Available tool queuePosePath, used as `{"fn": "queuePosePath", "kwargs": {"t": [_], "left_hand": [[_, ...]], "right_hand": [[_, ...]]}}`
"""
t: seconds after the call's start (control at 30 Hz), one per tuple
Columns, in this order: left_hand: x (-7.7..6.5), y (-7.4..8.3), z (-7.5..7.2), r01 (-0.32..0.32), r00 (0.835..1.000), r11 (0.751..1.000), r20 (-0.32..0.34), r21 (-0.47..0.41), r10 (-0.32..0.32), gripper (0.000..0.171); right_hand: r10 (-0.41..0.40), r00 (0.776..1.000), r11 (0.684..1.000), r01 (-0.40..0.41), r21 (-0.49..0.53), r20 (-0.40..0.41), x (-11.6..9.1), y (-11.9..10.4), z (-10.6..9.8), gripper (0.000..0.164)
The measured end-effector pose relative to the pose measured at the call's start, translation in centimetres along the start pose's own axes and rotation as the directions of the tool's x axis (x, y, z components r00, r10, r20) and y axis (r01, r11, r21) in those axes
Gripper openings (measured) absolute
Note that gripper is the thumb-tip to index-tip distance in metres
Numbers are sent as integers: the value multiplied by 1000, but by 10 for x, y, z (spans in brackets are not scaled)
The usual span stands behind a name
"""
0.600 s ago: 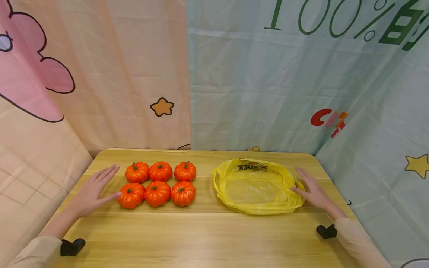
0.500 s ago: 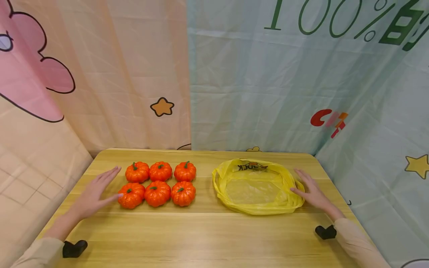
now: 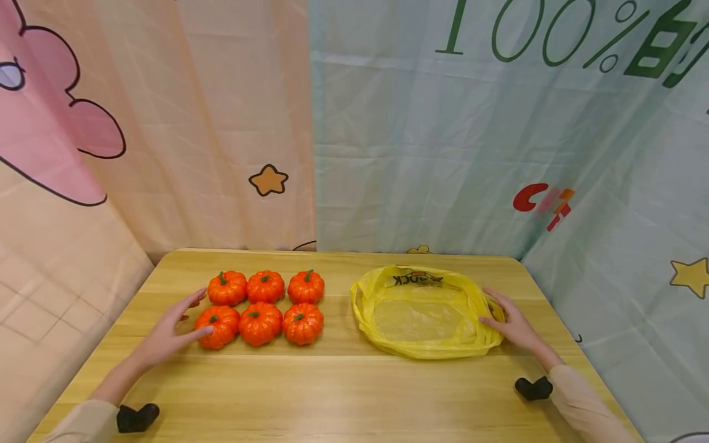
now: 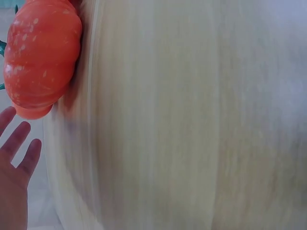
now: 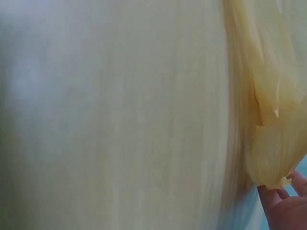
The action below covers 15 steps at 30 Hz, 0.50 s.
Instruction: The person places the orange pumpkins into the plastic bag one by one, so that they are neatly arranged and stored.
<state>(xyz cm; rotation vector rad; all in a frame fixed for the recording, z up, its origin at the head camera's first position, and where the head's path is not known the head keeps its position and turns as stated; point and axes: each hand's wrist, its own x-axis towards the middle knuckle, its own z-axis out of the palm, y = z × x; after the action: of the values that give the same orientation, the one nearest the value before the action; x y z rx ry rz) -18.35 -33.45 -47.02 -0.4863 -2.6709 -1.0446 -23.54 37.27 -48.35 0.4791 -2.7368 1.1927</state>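
Several small orange toy pumpkins with green stems stand in two rows on the left of the table. My left hand (image 3: 166, 338) is at the left of the front-left pumpkin (image 3: 218, 327), thumb and fingers spread apart around its side. In the left wrist view the fingers (image 4: 29, 155) are parted, with a pumpkin (image 4: 45, 55) above them. A yellow plastic bag (image 3: 368, 332) lies with its mouth spread wide, dark print on its far inner side. My right hand (image 3: 515, 323) is at its right rim, fingers extended; in the right wrist view the fingertips meet the bag's edge (image 5: 273, 158).
The wooden table (image 3: 332, 400) has rounded far corners. Printed curtains (image 3: 388, 184) hang behind it and along both sides. A black strap piece (image 3: 137, 418) shows at the left wrist and another black piece (image 3: 533, 389) at the right.
My left hand has moved right and slightly down the view, closer to the front-left pumpkin. My right hand has shifted slightly left against the bag. Pumpkins and bag stay in place.
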Motion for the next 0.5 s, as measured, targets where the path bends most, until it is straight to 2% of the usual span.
{"fn": "queuePosePath", "kwargs": {"t": [0.33, 0.5], "left_hand": [[-3, -2, 12, 41, 999, 994, 6, -97, -41, 70], [-7, -2, 14, 81, 997, 989, 20, -122, -79, 70]], "right_hand": [[-7, 1000, 999, 7, 37, -2, 0, 0, 3, 68], [19, 1000, 998, -20, 52, 13, -1, -1, 4, 69]]}}
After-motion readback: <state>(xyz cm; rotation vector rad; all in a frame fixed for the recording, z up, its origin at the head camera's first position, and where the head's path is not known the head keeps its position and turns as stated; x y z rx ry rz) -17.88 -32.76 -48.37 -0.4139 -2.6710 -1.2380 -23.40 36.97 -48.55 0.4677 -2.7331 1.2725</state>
